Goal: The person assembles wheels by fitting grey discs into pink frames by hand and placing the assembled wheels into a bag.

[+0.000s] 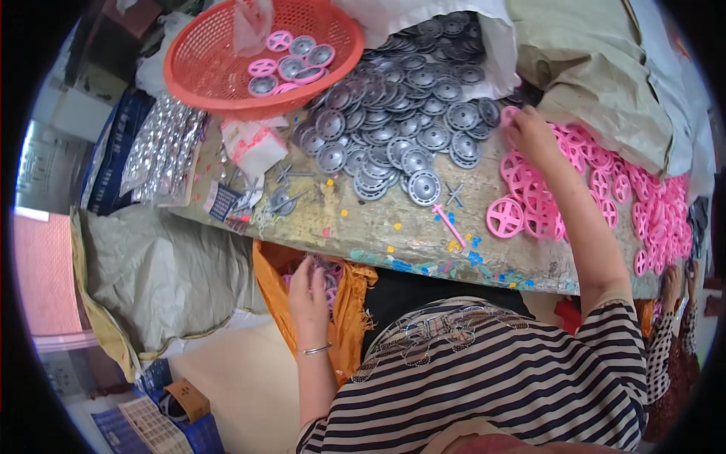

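Striped shirt point(499, 371), six o'clock. Right grip point(535, 138), nearer the pink wheels point(538, 198) at three o'clock on the worktop point(355, 234), has one at its ten o'clock, pinch unclear; left grip point(307, 293), over orange bag point(353, 291): closure indeterminable.

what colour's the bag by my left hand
The bag is orange, clearest in the head view.

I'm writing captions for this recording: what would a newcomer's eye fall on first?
Probably the big heap of grey discs mid-table, with vivid pink wheels massed to its right, where the right hand is. Next, the red-orange basket at the table's far left, holding a few pink and grey pieces. Below the near edge, the left hand is at the mouth of a bright orange bag.
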A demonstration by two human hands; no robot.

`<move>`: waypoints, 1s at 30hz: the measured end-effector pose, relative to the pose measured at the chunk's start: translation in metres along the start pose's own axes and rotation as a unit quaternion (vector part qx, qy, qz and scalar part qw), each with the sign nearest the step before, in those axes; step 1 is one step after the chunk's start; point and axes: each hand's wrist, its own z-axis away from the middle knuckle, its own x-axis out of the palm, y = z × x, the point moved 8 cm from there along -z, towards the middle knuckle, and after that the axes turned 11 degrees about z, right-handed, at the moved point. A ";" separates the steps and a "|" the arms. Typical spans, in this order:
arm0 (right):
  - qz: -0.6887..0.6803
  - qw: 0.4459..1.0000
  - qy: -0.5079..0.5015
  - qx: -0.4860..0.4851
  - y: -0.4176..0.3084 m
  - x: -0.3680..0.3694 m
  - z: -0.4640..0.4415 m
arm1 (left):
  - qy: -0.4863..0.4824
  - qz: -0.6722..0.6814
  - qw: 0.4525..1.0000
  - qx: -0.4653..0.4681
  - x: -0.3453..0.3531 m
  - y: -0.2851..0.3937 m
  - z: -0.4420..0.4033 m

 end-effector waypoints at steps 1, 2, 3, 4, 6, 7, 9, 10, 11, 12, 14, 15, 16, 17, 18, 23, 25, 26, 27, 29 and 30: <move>-0.054 0.998 0.013 0.000 -0.009 -0.008 0.001 | -0.012 0.035 0.999 0.004 0.008 0.003 -0.001; -0.106 0.994 0.025 0.003 -0.018 -0.018 0.005 | -0.027 0.072 0.997 0.008 0.019 0.006 -0.001; -0.180 0.983 -0.025 -0.001 -0.043 -0.031 0.010 | -0.033 0.199 0.979 0.010 0.034 0.017 -0.002; -0.290 0.953 -0.091 0.000 -0.076 -0.043 0.021 | -0.040 0.323 0.945 0.013 0.050 0.035 -0.005; -0.434 0.872 -0.225 0.008 -0.136 -0.040 0.054 | -0.006 0.500 0.866 0.001 0.074 0.074 -0.010; -0.445 0.860 -0.249 -0.034 -0.161 -0.034 0.072 | -0.058 0.522 0.850 -0.026 0.091 0.079 -0.013; -0.469 0.836 -0.277 -0.067 -0.184 -0.021 0.091 | -0.156 0.560 0.809 -0.082 0.116 0.084 -0.011; -0.485 0.826 -0.282 -0.058 -0.188 -0.015 0.094 | -0.158 0.552 0.810 -0.121 0.118 0.075 -0.012; -0.501 0.814 -0.288 -0.051 -0.191 -0.009 0.095 | -0.157 0.544 0.809 -0.159 0.120 0.062 -0.013; -0.454 0.861 -0.224 -0.053 -0.183 -0.008 0.083 | -0.157 0.533 0.807 -0.199 0.122 0.052 -0.010; -0.349 0.933 -0.080 -0.043 -0.158 -0.006 0.056 | -0.121 0.503 0.836 -0.183 0.114 0.047 -0.010; -0.290 0.955 -0.040 -0.052 -0.153 0.001 0.055 | -0.109 0.493 0.842 -0.188 0.110 0.043 -0.008; -0.228 0.971 -0.001 -0.064 -0.152 0.009 0.053 | -0.093 0.486 0.848 -0.190 0.107 0.040 -0.007; -0.166 0.982 0.037 -0.079 -0.150 0.013 0.052 | -0.090 0.498 0.843 -0.181 0.109 0.035 -0.006; -0.181 0.982 0.001 -0.058 -0.148 0.017 0.048 | -0.085 0.516 0.831 -0.187 0.110 0.037 -0.006; -0.341 0.935 -0.090 0.048 -0.138 0.016 0.046 | -0.091 0.535 0.819 -0.188 0.110 0.042 -0.004; -0.450 0.880 -0.143 0.048 -0.145 0.004 0.054 | -0.120 0.533 0.818 -0.180 0.116 0.046 -0.004; -0.536 0.822 -0.189 0.041 -0.160 0.001 0.065 | -0.132 0.544 0.810 -0.175 0.119 0.053 -0.003; -0.501 0.849 -0.167 -0.001 -0.169 -0.004 0.074 | -0.143 0.555 0.802 -0.169 0.121 0.063 -0.003; -0.453 0.882 -0.129 -0.039 -0.181 -0.014 0.090 | -0.164 0.567 0.793 -0.150 0.127 0.076 -0.004; -0.443 0.888 -0.115 -0.033 -0.184 -0.017 0.095 | -0.171 0.566 0.794 -0.139 0.128 0.080 -0.004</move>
